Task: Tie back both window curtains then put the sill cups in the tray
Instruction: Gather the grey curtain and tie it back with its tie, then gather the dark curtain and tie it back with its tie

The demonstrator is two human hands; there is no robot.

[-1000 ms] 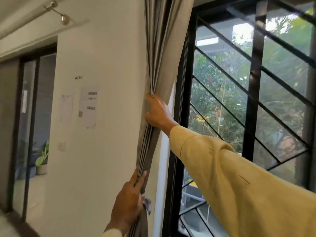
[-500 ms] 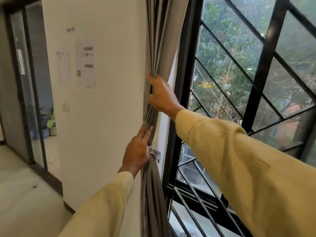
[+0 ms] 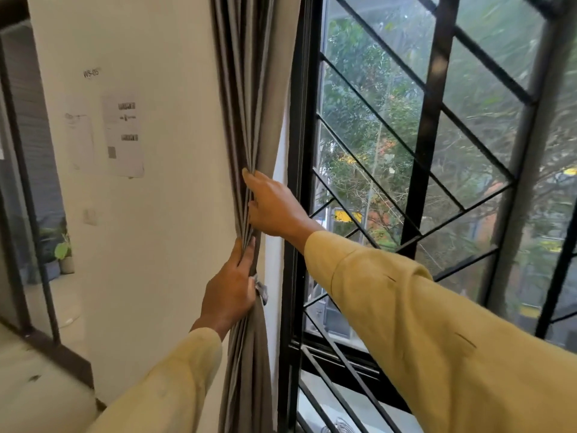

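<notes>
Edges and clearance: The curtain [image 3: 246, 104] hangs in a narrow vertical strip between the white wall [image 3: 162, 214] on the left and the black window frame [image 3: 296, 182] on the right. A thin band of white reveal shows between the cloth and the frame. Beyond the glass, a black grille [image 3: 427, 120] of upright and slanted bars fills the right half of the view. The right forearm, in a yellow sleeve [image 3: 421, 323], crosses in front of the window's lower part. There is open floor [image 3: 37, 398] at near left, and a dark-framed doorway [image 3: 28, 214] stands at far left, with a potted plant [image 3: 64, 251] beyond it. Papers [image 3: 123, 135] are stuck to the wall, well left of the curtain.

Task item: The curtain is grey-brown and gathered into tight vertical pleats. It is wider at the top and pinched into a slim bundle at hand height, then falls straight down past the lower edge of the view.

Grip: The right hand [image 3: 274, 207] is the upper one. Its fingers are curled into the pleats from the window side and grasp the bundle. The left hand [image 3: 229, 295] sits just below and wraps the bundle from the wall side, with the thumb and forefinger lying up along the folds. A small grey scrap [image 3: 261, 291] shows at its palm edge; what it is cannot be told.
</notes>
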